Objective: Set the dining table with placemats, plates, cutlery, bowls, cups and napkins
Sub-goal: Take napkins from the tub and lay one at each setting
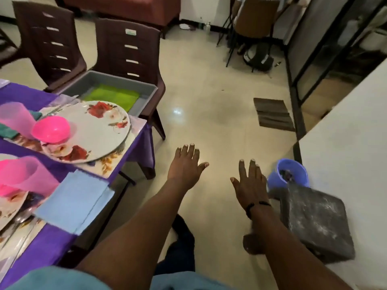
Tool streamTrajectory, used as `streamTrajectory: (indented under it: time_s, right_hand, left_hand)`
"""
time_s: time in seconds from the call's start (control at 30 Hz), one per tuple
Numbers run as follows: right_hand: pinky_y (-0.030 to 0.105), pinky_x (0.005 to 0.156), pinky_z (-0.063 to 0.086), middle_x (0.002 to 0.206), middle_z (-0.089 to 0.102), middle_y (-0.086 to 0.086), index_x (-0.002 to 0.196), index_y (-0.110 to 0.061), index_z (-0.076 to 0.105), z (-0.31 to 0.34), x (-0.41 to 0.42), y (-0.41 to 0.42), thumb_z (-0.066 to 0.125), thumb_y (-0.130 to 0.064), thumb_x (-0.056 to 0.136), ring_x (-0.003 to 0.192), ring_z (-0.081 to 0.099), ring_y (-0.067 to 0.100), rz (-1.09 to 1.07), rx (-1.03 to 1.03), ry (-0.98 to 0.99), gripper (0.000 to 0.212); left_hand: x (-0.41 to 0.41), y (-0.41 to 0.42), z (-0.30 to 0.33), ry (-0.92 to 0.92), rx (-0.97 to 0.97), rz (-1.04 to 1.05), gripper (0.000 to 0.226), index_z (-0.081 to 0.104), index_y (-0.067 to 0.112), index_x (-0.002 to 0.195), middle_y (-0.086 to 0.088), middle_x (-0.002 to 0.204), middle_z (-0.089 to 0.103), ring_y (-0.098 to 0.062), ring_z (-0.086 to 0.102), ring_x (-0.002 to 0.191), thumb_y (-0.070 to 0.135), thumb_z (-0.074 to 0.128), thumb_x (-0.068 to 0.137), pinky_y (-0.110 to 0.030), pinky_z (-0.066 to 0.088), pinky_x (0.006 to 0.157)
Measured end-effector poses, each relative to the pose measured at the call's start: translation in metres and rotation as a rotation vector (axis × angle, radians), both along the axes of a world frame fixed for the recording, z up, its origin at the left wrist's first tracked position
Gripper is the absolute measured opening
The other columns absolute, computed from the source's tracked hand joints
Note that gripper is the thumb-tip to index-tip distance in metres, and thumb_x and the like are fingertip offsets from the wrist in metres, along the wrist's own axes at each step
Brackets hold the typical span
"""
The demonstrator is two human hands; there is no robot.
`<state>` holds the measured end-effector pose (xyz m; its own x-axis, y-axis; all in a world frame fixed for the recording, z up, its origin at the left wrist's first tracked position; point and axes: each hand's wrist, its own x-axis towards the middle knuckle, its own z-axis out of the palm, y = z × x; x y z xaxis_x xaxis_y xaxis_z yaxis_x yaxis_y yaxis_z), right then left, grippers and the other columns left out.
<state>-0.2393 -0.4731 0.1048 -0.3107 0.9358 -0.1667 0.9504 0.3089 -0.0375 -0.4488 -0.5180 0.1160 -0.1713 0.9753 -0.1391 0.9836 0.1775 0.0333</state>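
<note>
Purple cloth covers the dining table at the left of the head view, and I see places already laid on it. A floral plate sits on a floral placemat, with a bright pink bowl resting on the plate's left side. A translucent pink cup stands just beyond the bowl, and a second pink cup stands nearer me on another plate that the frame's left edge cuts off. A light blue napkin lies flat by the table's near edge. Cutlery shows beside that nearer plate, too blurred for me to tell the pieces apart.

Beyond the table corner, a grey tray rests on a dark brown chair, holding a green cloth.

Both hands hover over the cream tiled floor, well apart from the table. My left hand is palm down, fingers straight and spread, touching nothing. My right hand is likewise flat and spread, carrying nothing, a dark band at its wrist.

To the right, a blue bucket stands against a white wall, partly hidden behind a grey stone block. I cannot make out the bucket's contents. A dark mat lies farther off on the floor.
</note>
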Motion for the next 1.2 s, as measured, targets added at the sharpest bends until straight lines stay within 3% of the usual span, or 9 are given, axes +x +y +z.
streamTrajectory:
  time_s: [0.1,0.2,0.27,0.6,0.77,0.9,1.0,1.07,1.2]
  right_hand:
    - [0.045,0.113,0.023,0.16,0.006,0.021,0.155,-0.017,0.007,-0.004,-0.023,0.071,0.034,-0.045,0.101,0.144,0.015,0.038,0.028,-0.007,-0.001,0.066]
    - [0.039,0.101,0.037,0.156,0.023,0.017,0.154,-0.013,0.01,0.0,-0.045,0.132,0.033,-0.043,0.102,0.13,0.041,0.033,0.051,-0.057,-0.01,0.064]
    - [0.037,0.094,0.04,0.15,0.034,0.014,0.153,-0.01,0.014,0.003,-0.064,0.171,0.033,-0.041,0.103,0.121,0.048,0.031,0.104,-0.077,-0.035,0.062]
    - [0.038,0.091,0.041,0.145,0.041,0.014,0.15,-0.009,0.024,-0.001,-0.217,0.352,0.038,-0.039,0.102,0.116,0.051,0.032,0.48,-0.067,-0.011,0.059]
    - [0.039,0.092,0.042,0.145,0.041,0.013,0.15,-0.009,0.025,0.01,-0.323,0.431,0.039,-0.038,0.101,0.118,0.05,0.032,0.707,-0.029,0.051,0.058]
    - [0.042,0.082,0.045,0.129,0.054,0.018,0.142,-0.003,0.041,0.006,-0.39,0.465,0.053,-0.031,0.097,0.103,0.057,0.038,0.867,-0.012,0.098,0.054]
    - [0.041,0.067,0.05,0.11,0.064,0.022,0.126,0.002,0.056,-0.007,-0.432,0.475,0.073,-0.022,0.082,0.082,0.062,0.041,1.009,-0.04,0.078,0.052]
    - [0.04,0.06,0.05,0.101,0.065,0.021,0.119,0.001,0.061,-0.014,-0.466,0.48,0.079,-0.018,0.074,0.073,0.062,0.04,1.108,-0.03,0.076,0.053]
    - [0.045,0.068,0.052,0.11,0.064,0.021,0.12,0.001,0.061,-0.029,-0.538,0.482,0.077,-0.015,0.075,0.082,0.063,0.042,1.195,-0.074,0.083,0.05]
  left_hand:
    - [-0.026,0.067,-0.008,-0.041,-0.028,0.053,0.07,0.019,0.008,0.155,-0.015,0.163,0.011,-0.033,0.011,0.15,0.055,0.016,0.103,-0.046,0.009,0.122]
    - [-0.051,0.125,-0.01,-0.075,-0.058,0.092,0.068,0.021,0.007,0.153,-0.013,0.164,0.01,-0.033,0.01,0.15,0.054,0.017,0.104,-0.049,0.009,0.121]
    - [-0.067,0.16,-0.009,-0.073,-0.057,0.125,0.066,0.023,0.008,0.153,-0.011,0.164,0.01,-0.034,0.011,0.15,0.053,0.017,0.104,-0.051,0.011,0.12]
    - [-0.197,0.266,-0.014,-0.082,-0.036,0.418,0.06,0.035,0.011,0.148,-0.008,0.161,0.024,-0.027,0.022,0.147,0.051,0.024,0.104,-0.048,0.018,0.117]
    - [-0.269,0.301,-0.004,-0.023,-0.008,0.693,0.054,0.044,0.012,0.138,-0.01,0.151,0.039,-0.031,0.04,0.134,0.049,0.029,0.103,-0.046,0.03,0.107]
    - [-0.302,0.311,0.002,-0.107,0.083,0.895,0.061,0.058,0.005,0.126,-0.018,0.142,0.051,-0.036,0.05,0.127,0.049,0.028,0.095,-0.049,0.038,0.1]
    - [-0.323,0.304,-0.01,-0.122,-0.023,0.988,0.054,0.041,0.01,0.141,-0.013,0.155,0.033,-0.031,0.036,0.138,0.046,0.031,0.103,-0.045,0.03,0.107]
    - [-0.344,0.301,-0.018,-0.116,-0.063,1.038,0.054,0.038,0.01,0.142,-0.013,0.155,0.032,-0.031,0.036,0.137,0.047,0.028,0.104,-0.044,0.03,0.107]
    - [-0.39,0.299,-0.043,-0.168,-0.108,1.141,0.052,0.04,0.01,0.14,-0.014,0.151,0.038,-0.033,0.043,0.132,0.046,0.031,0.104,-0.043,0.036,0.103]
